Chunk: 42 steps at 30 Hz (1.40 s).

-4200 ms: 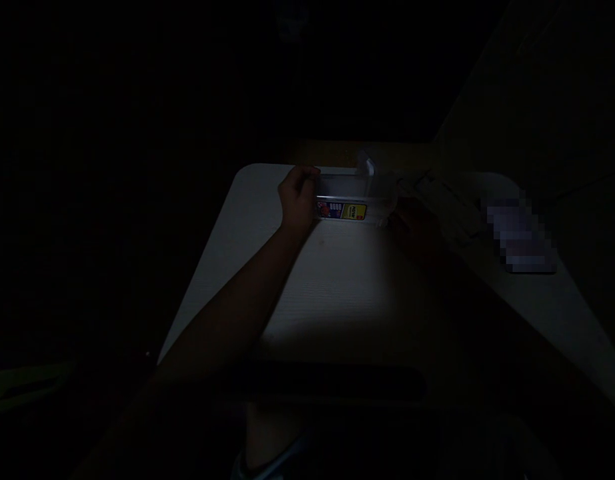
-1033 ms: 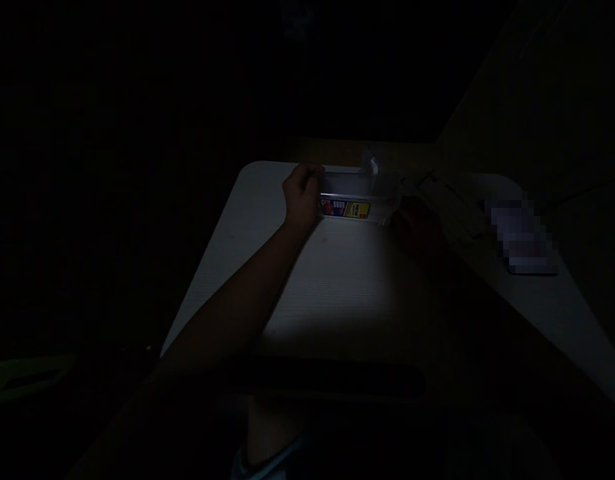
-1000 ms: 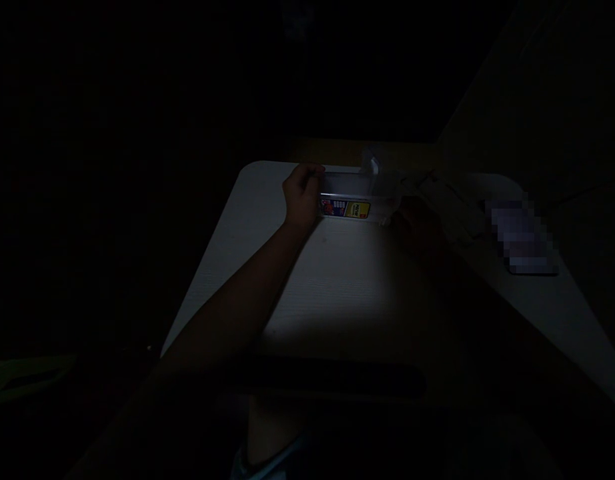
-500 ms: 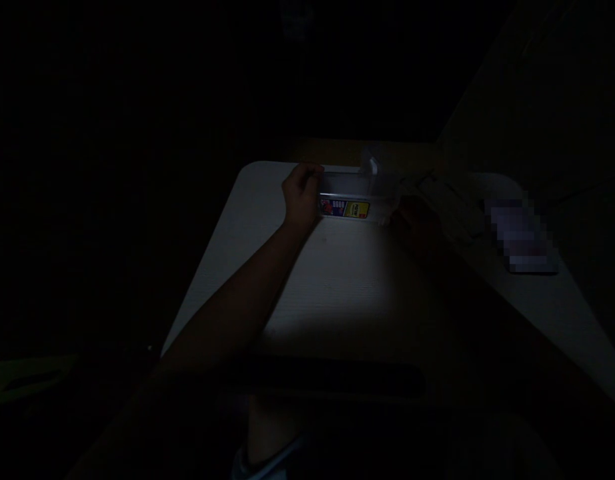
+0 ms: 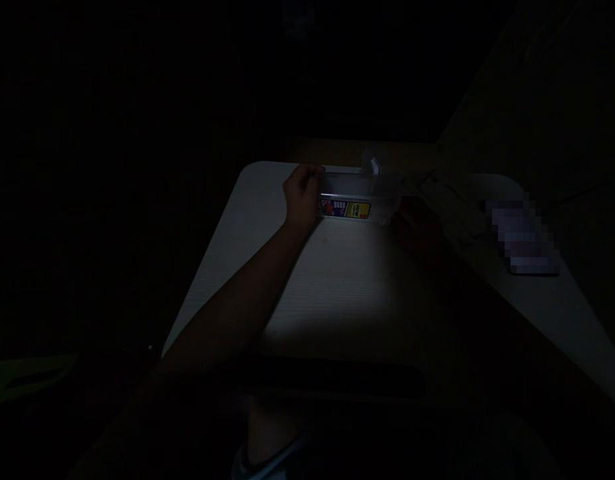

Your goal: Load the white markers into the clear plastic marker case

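A clear plastic box (image 5: 345, 183) with a colourful label (image 5: 345, 209) on its front side rests near the far edge of the white table (image 5: 332, 267). My left hand (image 5: 302, 192) is closed around the left end of the box, its fingers curled over the side. At the opposite end, my right hand (image 5: 412, 223) lies in deep shadow, close to the box's lower right corner. Its fingers are too dark to make out. Some crumpled clear plastic (image 5: 382, 175) stands up at the box's right side.
A phone-like device (image 5: 525, 237) with a blurred screen lies on the table's right side. Between it and my right hand is a dim, clear wrapper-like thing (image 5: 452, 200). A green object (image 5: 30, 373) shows low at the left. The surroundings are very dark.
Almost nothing moves. The right end of the box shifts very slightly to the right and down, with both hands staying in place.
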Tool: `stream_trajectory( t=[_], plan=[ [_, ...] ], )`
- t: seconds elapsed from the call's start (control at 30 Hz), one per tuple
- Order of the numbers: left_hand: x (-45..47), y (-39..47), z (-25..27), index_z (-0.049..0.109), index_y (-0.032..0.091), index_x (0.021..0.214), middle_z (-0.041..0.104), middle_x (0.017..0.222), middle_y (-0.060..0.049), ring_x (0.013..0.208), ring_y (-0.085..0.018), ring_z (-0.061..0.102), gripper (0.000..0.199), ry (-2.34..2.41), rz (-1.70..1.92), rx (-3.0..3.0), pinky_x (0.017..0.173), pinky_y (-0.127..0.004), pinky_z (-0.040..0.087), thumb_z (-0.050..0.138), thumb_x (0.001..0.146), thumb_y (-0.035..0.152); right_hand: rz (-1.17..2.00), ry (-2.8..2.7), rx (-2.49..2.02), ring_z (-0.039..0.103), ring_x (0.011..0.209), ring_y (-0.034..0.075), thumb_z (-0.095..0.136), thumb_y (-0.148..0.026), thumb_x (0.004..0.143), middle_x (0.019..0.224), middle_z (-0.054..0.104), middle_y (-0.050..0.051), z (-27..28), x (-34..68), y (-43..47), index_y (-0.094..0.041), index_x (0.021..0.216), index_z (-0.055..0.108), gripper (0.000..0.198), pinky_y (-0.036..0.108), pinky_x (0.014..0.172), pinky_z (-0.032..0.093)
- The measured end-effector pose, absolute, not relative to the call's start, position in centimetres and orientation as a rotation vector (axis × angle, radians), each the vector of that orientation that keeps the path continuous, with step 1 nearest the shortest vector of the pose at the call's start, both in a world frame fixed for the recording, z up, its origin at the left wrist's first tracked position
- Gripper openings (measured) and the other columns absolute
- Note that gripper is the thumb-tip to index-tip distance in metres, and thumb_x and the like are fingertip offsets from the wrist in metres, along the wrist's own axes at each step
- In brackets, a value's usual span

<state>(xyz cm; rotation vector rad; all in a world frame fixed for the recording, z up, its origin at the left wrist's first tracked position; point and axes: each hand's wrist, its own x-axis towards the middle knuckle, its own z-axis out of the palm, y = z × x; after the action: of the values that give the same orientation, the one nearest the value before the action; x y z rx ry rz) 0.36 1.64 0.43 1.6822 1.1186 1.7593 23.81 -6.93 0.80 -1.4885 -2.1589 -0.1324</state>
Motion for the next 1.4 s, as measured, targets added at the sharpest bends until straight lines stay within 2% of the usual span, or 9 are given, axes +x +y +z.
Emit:
stream_trajectory(
  t=[0.37,0.5,0.73,1.2,1.4],
  plan=[
    [0.45,1.54,0.56,0.06,0.021,0.076,0.066,0.081,-0.001,0.082,-0.016,0.062,0.022,1.124,1.761,1.669,0.074,-0.028,0.05,0.051,0.083,0.04,-0.121,-2.154,-1.469,0.053,0.111,0.025,0.031,-0.031,0.09,0.117,0.058,0.015,0.48,24.02,-6.66,-0.012,0.116,0.057,0.042,0.046,0.095,0.045],
    [0.44,1.52,0.53,0.06,0.021,0.078,0.065,0.08,-0.001,0.082,-0.015,0.062,0.023,1.136,1.759,1.692,0.075,-0.028,0.049,0.05,0.084,0.04,-0.111,-2.154,-1.479,0.054,0.108,0.024,0.031,-0.032,0.089,0.116,0.059,0.013,0.71,23.95,-6.76,-0.016,0.115,0.059,0.04,0.043,0.094,0.046],
    [0.34,1.32,0.73,0.06,0.021,0.076,0.065,0.082,-0.001,0.084,-0.016,0.062,0.023,1.132,1.752,1.702,0.078,-0.029,0.049,0.05,0.084,0.039,-0.123,-2.151,-1.466,0.055,0.107,0.024,0.033,-0.03,0.087,0.113,0.06,0.014,0.75,23.89,-6.78,-0.012,0.111,0.06,0.041,0.042,0.091,0.047],
    [0.37,1.71,0.37,0.06,0.021,0.077,0.065,0.08,-0.001,0.082,-0.016,0.062,0.021,1.085,1.783,1.682,0.075,-0.028,0.049,0.051,0.082,0.039,-0.144,-2.064,-1.444,0.054,0.108,0.025,0.034,-0.033,0.088,0.115,0.059,0.014,0.08,24.4,-6.45,-0.011,0.114,0.058,0.041,0.044,0.093,0.047],
    [0.39,1.51,0.58,0.06,0.02,0.075,0.066,0.079,0.0,0.081,-0.015,0.062,0.017,1.095,1.781,1.667,0.074,-0.026,0.049,0.051,0.081,0.033,-0.171,-2.061,-1.331,0.056,0.102,0.021,0.036,-0.031,0.086,0.11,0.06,0.012,0.13,24.62,-6.4,-0.015,0.112,0.058,0.037,0.038,0.088,0.05]
  ],
)
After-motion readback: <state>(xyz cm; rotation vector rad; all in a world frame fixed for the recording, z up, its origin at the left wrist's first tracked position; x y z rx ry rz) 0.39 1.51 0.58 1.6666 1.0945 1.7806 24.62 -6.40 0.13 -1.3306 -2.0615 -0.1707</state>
